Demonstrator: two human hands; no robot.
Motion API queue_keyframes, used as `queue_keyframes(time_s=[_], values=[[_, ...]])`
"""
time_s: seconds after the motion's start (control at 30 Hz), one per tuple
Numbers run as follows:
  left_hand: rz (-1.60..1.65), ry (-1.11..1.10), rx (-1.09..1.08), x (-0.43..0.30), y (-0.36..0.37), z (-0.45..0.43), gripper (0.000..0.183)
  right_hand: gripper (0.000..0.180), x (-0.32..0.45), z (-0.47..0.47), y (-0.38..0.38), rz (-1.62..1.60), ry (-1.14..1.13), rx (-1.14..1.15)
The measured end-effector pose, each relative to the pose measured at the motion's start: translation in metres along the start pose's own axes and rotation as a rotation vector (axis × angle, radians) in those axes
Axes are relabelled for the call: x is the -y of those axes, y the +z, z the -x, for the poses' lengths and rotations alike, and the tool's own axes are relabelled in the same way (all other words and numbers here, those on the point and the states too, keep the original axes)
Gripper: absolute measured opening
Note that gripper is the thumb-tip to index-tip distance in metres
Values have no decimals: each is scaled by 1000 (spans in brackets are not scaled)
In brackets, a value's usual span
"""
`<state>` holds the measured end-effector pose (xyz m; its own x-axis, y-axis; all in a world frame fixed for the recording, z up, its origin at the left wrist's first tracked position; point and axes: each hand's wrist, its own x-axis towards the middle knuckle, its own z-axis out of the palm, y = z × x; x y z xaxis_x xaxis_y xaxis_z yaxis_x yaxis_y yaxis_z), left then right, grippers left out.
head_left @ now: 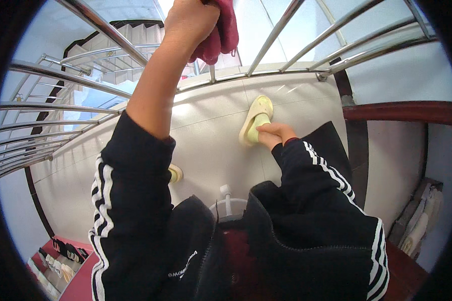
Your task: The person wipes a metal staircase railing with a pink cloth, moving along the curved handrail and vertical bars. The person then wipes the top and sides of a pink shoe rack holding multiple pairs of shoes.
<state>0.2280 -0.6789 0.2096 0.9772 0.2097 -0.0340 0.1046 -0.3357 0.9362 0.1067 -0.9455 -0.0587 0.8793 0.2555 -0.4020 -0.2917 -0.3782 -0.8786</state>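
My left hand [192, 20] is raised at the top of the view, in front of the stair railing. Its fingers are closed on a dark pink cloth [228, 28], which hangs down beside the metal bars. Lower and to the right, my right hand [280, 131] rests at my ankle, against the top of a light green sock [258, 126]. That foot wears a pale yellow slipper [262, 105]; its other fingers' grip is partly hidden. Part of a second slipper [176, 173] shows beside my left sleeve.
A stainless steel railing [263, 71] curves across the front and left, with stairs [135, 34] beyond it. Beneath lies a tiled floor [214, 143]. Shelves holding shoes [67, 252] stand at lower left. Folded or stacked items [418, 222] lie at lower right, below a dark red ledge [399, 112].
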Motion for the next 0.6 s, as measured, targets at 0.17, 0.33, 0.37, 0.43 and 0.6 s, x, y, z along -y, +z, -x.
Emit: queue_keyframes(time_s=[0.17, 0.33, 0.37, 0.43, 0.6], values=[[77, -138, 98, 0, -1, -1, 34, 41, -31, -34, -1, 635, 256, 76], [-56, -50, 191, 10, -9, -9, 16, 54, -66, -49, 9, 1037, 423, 155], [-227, 16, 41, 41, 2, -32, 24, 51, -61, -44, 8, 1145, 379, 143], [-396, 96, -111, 63, 9, -46, 40, 46, -49, -24, 15, 1349, 284, 127], [-395, 64, -77, 58, 6, -45, 41, 41, -45, 1, 31, 1538, 149, 220]])
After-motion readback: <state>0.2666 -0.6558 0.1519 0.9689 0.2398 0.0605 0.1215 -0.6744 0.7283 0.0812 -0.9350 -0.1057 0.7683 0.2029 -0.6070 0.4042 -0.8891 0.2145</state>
